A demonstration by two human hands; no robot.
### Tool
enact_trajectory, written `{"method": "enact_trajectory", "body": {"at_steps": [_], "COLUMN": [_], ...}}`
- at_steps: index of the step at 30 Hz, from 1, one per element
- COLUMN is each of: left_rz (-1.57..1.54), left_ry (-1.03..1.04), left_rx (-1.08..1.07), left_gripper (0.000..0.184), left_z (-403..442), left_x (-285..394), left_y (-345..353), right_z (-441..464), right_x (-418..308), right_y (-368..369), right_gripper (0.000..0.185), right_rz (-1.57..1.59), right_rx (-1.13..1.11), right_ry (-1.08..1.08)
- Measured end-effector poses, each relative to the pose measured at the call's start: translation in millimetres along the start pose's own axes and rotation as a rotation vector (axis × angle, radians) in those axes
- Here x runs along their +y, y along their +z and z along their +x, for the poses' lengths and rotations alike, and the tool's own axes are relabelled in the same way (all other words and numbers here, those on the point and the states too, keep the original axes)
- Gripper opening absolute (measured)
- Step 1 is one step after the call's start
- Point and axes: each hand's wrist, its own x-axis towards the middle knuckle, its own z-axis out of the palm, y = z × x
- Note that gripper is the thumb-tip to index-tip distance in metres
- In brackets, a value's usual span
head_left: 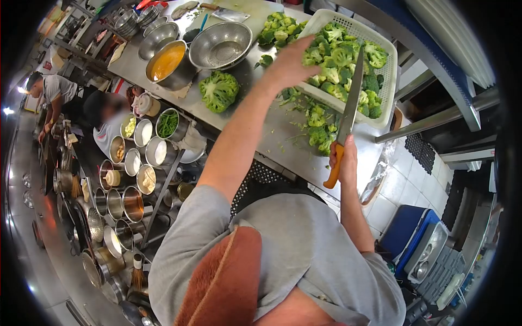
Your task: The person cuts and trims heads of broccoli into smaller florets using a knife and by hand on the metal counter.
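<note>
My left hand (293, 66) reaches over the near left rim of a white perforated basket (387, 87), its fingers apart and slightly blurred. Cut broccoli florets (342, 57) fill the basket. In my right hand (348, 162) is the orange handle of a long knife (351, 106), its blade pointing up across the basket's near side. Loose broccoli pieces (319, 136) and green scraps lie on the steel table (266, 127) beside the basket. Another pile of florets (280, 28) is at the basket's left. A whole broccoli head (218, 91) sits further left.
On the table's left stand a metal bowl (221, 45) and a pot of orange liquid (167, 61). A cleaver (231, 13) lies at the back. Several metal containers (133, 204) crowd the lower left. Two people (57, 87) are at the far left. A steel shelf post (435, 117) is at right.
</note>
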Motion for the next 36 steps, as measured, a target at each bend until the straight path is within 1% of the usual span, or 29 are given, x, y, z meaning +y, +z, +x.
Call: {"method": "enact_trajectory", "body": {"at_steps": [2, 4, 6, 8, 10, 12, 13, 14, 16, 17, 19, 20, 23, 25, 26, 27, 29, 30, 32, 36], "left_rz": [-0.053, 0.282, 0.349, 0.357, 0.361, 0.272, 0.212, 0.209, -0.426, -0.427, -0.409, -0.411, -0.415, -0.989, -0.987, -1.094, -1.27, -1.275, -1.27, -1.23], "left_ry": [-0.194, -0.246, -0.34, -0.311, -0.291, -0.362, -0.274, -0.274, -0.359, -0.357, -0.382, -0.382, -0.357, -0.431, -0.434, -0.416, -0.418, -0.422, -0.427, -0.42], "left_rx": [-0.024, -0.162, -0.324, -0.309, -0.294, -0.116, -0.026, -0.029, 0.044, 0.03, -0.097, -0.107, -0.122, -0.144, -0.144, -0.179, -0.218, -0.228, -0.286, -0.316], "left_gripper": [0.057, 0.044, 0.038, 0.037, 0.037, 0.044, 0.044, 0.044, 0.037, 0.037, 0.029, 0.029, 0.032, 0.033, 0.033, 0.034, 0.033, 0.033, 0.033, 0.031], "left_z": [-1, -8, -25, -39, -46, -46, -49, -54, -62, -71, -86, -89, -104, -119, -123, -128, -138, -140, -141, -147], "left_x": [-27, -104, -134, -152, -145, -136, -132, -128, -117, -111, -106, -107, -102, -83, -75, -68, -62, -53, -36, -23], "left_y": [-15, 1, 20, 46, 48, 44, 37, 29, 11, 5, -1, -1, 5, 2, 1, 1, 9, 9, 8, 11], "right_z": [-6, -11, -14, -15, -16, -15, -16, -16, -18, -19, -17, -14, -12, -9, -7, -5, -2, 0, 5, 2], "right_x": [-1, -3, -3, -6, -7, -8, -9, -9, -7, -6, -8, -9, -17, -25, -28, -30, -33, -30, -22, -34], "right_y": [-3, -1, -5, -3, -3, -6, -4, -4, -4, -4, 1, 5, 14, 22, 26, 29, 32, 33, 35, 38], "right_gripper": [0.069, 0.071, 0.07, 0.07, 0.07, 0.069, 0.069, 0.069, 0.069, 0.069, 0.07, 0.07, 0.067, 0.065, 0.063, 0.063, 0.058, 0.058, 0.056, 0.057], "right_rz": [-0.118, -0.122, -0.149, -0.155, -0.165, -0.204, -0.207, -0.208, -0.219, -0.212, -0.202, -0.198, -0.259, -0.273, -0.282, -0.278, -0.332, -0.331, -0.386, -0.498], "right_rx": [-0.059, -0.038, -0.076, -0.068, -0.063, -0.078, -0.054, -0.05, -0.043, -0.031, -0.081, -0.072, -0.145, -0.174, -0.201, -0.199, -0.268, -0.257, -0.311, -0.349], "right_ry": [-0.041, -0.036, -0.013, -0.007, 0.003, 0.042, 0.053, 0.056, 0.058, 0.062, 0.053, 0.058, 0.071, 0.045, 0.019, 0.024, -0.08, -0.075, -0.25, -0.242]}}
